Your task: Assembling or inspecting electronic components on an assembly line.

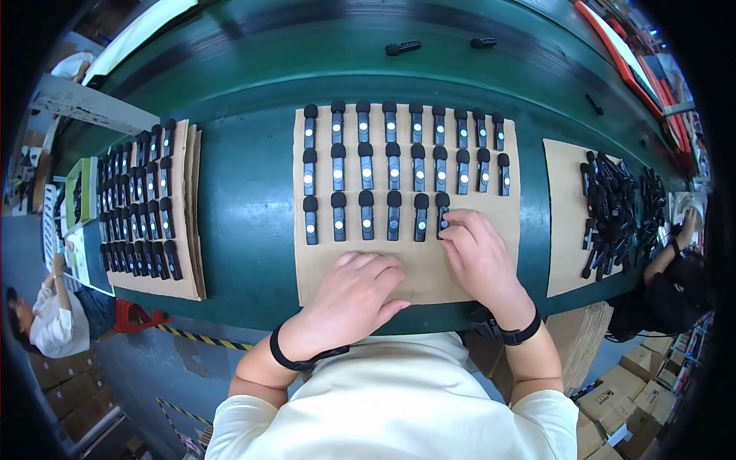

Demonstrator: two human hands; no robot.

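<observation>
A cardboard sheet (414,264) lies in front of me with rows of small black wireless microphones (367,166), each with a foam tip pointing away from me and mostly a pale round spot on the body. My right hand (481,257) is closed at the right end of the nearest row, thumb and fingers at the lower end of a microphone (442,204) lying on the cardboard. My left hand (354,295) rests on the near part of the sheet, below the row, with fingers loosely bent and thumb apart; no object shows in it.
Stacked cardboard sheets (192,230) at left carry more microphones. A heap of black microphones (612,207) lies on a sheet at right. Two loose ones (404,48) are on the far green surface (330,46). People sit at both sides; a metal post (103,103) stands far left.
</observation>
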